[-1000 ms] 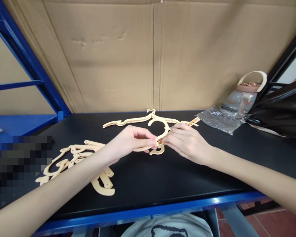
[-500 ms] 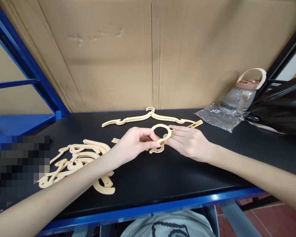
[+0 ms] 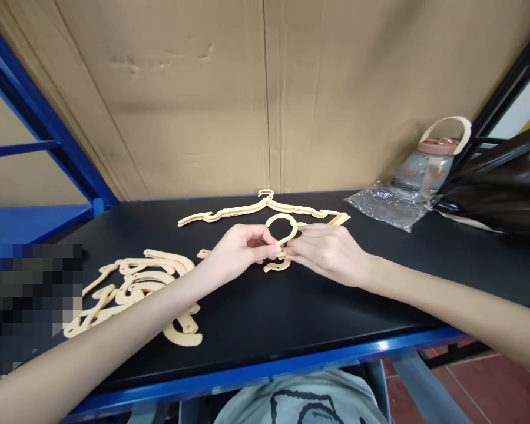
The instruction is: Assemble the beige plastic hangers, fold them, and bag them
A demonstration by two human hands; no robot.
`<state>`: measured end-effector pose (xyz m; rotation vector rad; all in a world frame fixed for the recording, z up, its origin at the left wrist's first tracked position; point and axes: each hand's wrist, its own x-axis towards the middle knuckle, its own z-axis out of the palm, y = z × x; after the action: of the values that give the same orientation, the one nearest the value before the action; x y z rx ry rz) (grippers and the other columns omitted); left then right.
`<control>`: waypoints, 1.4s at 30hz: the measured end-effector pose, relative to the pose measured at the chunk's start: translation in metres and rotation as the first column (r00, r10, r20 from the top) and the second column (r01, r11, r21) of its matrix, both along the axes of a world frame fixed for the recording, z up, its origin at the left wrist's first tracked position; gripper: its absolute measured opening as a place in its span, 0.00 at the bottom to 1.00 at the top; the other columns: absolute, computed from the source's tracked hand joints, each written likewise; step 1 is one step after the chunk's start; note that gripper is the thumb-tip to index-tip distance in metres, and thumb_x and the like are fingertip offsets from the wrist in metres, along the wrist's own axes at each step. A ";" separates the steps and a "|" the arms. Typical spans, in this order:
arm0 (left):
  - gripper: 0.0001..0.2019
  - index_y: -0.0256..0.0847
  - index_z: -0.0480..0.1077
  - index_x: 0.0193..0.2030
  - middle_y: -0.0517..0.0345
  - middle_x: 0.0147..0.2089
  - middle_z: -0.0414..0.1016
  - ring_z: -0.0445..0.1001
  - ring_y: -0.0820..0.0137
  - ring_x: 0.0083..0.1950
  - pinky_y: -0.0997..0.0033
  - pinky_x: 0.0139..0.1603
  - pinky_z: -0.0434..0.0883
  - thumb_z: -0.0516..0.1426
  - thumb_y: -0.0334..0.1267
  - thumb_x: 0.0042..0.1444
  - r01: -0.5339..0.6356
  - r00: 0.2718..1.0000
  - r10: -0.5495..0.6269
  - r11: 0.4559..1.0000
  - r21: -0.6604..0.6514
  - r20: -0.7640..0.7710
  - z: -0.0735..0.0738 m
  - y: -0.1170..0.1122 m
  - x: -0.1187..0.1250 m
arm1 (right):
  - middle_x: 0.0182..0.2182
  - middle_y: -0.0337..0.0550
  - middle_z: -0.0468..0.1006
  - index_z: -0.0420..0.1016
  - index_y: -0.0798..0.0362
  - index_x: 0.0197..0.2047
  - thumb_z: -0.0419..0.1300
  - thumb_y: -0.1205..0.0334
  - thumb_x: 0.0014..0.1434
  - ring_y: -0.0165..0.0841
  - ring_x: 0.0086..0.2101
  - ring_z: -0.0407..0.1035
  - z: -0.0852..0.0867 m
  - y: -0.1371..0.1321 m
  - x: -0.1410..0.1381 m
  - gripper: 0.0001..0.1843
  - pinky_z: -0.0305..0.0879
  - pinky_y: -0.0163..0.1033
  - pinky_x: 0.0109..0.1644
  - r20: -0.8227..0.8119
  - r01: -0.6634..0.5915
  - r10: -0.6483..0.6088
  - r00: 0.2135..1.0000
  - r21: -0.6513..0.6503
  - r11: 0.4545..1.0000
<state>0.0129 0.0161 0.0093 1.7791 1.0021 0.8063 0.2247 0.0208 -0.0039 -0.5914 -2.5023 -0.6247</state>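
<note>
Between the thumb and fingers of my left hand [image 3: 249,244] is the lower end of a cream hanger hook [image 3: 295,227], its open curve standing upright. My right hand [image 3: 329,250] is closed around a cream hanger arm [image 3: 339,219], whose far end sticks out beyond the knuckles. The hook's base and the arm's near end meet at my fingertips, where the joint is mostly hidden. A small curved hanger piece [image 3: 277,267] lies just below my fingertips. Another piece's tip [image 3: 204,253] shows beside my left hand.
Behind my hands lies an assembled cream hanger [image 3: 242,208]. A pile of loose hanger parts [image 3: 159,277] is at the left, partly under my left forearm. Clear plastic wrap [image 3: 384,203], a water bottle [image 3: 426,168] and a black bag [image 3: 503,182] sit at the right. Cardboard [image 3: 194,106] stands behind.
The hook has turned a little, so its opening now shows at the left. The hanger arm's far end is lower and nearer my right hand. The view has shifted slightly.
</note>
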 end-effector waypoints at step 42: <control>0.14 0.42 0.69 0.53 0.61 0.37 0.77 0.73 0.73 0.31 0.74 0.35 0.67 0.49 0.41 0.66 0.108 0.911 0.143 0.823 0.558 -0.387 0.012 -0.008 -0.015 | 0.45 0.42 0.73 0.62 0.43 0.62 0.53 0.56 0.65 0.33 0.36 0.72 0.012 0.024 0.022 0.22 0.70 0.42 0.41 -0.239 -0.004 -0.167 0.957 -0.582 0.813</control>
<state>-0.0025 0.0083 0.0212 2.5477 1.1221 0.8103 0.2463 0.0445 0.0077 -0.9364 -2.3770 0.2196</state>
